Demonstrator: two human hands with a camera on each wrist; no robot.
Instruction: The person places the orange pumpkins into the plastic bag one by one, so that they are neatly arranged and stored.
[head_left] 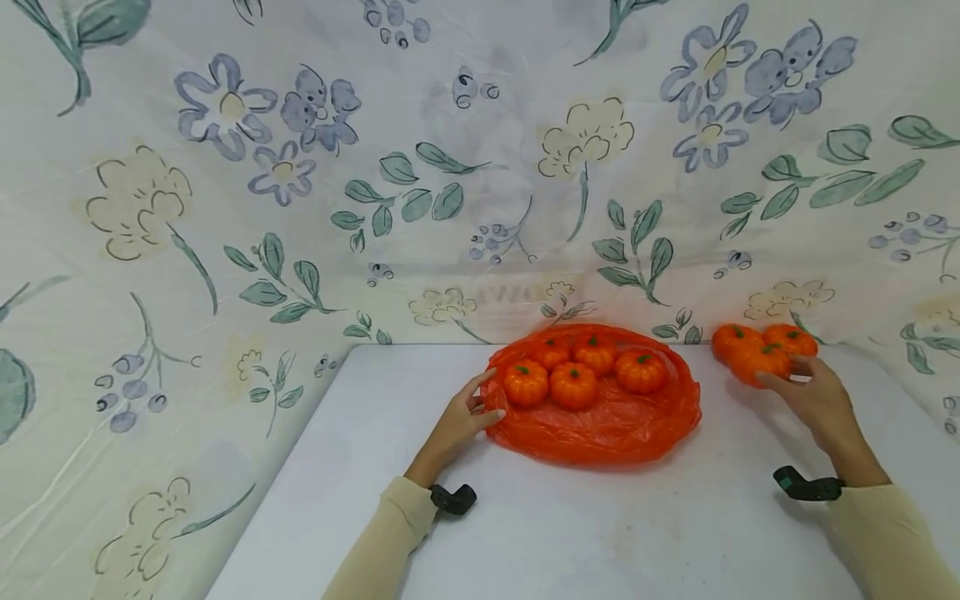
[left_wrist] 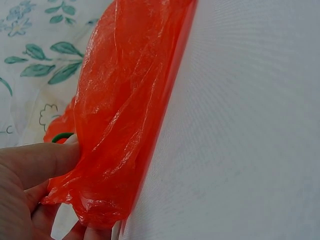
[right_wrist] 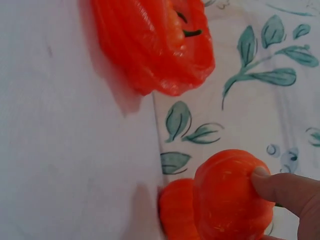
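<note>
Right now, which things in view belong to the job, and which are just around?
Likely in the job:
- red plastic bag, gripped by left hand
- five pumpkins in it
- pumpkin in right hand
- two pumpkins behind that

Just around:
- white table
- floral cloth
- wrist cameras

Free passage over the white tabletop [head_left: 570, 533] nearside of the red bag [head_left: 600, 446], floral cloth [head_left: 495, 133] a barrier behind.

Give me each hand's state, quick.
Left hand: closed, holding the red plastic bag by its edge.
Right hand: closed, holding a small orange pumpkin.
</note>
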